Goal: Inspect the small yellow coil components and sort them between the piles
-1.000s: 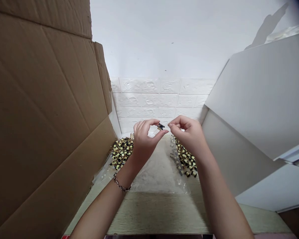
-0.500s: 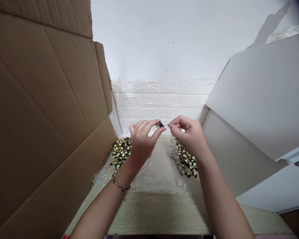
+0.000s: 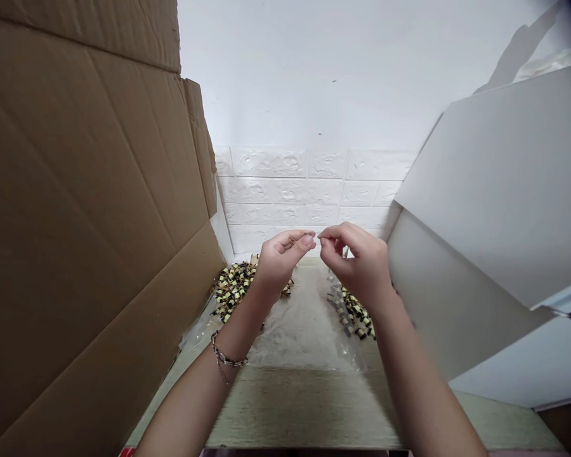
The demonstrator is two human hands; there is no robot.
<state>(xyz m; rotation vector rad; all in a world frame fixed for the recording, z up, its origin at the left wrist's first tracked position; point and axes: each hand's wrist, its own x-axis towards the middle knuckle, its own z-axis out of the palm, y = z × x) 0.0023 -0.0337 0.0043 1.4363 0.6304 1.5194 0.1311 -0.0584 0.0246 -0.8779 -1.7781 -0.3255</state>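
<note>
My left hand is closed, thumb against fingers, above the middle of the work surface. In it is a small black and yellow coil part, now almost wholly covered by the fingers; a thin copper-coloured wire shows by the fingertips. Close beside it my right hand makes a pinch, its fingertips nearly meeting the left ones. Whatever lies in that pinch is too small to make out. Behind my left wrist lies a heap of similar coil parts, yellow and black with copper wires. A second heap of coil parts is partly hidden by my right forearm.
A clear plastic sheet or bag covers the middle of the pale wooden table. A tall cardboard wall bounds the left side, and white panels the right. The white brick-patterned wall closes off the back.
My left hand has turned and its fingers have closed over the coil part, which showed between thumb and finger before. My right fingertips have moved slightly left, nearer to the left hand.
</note>
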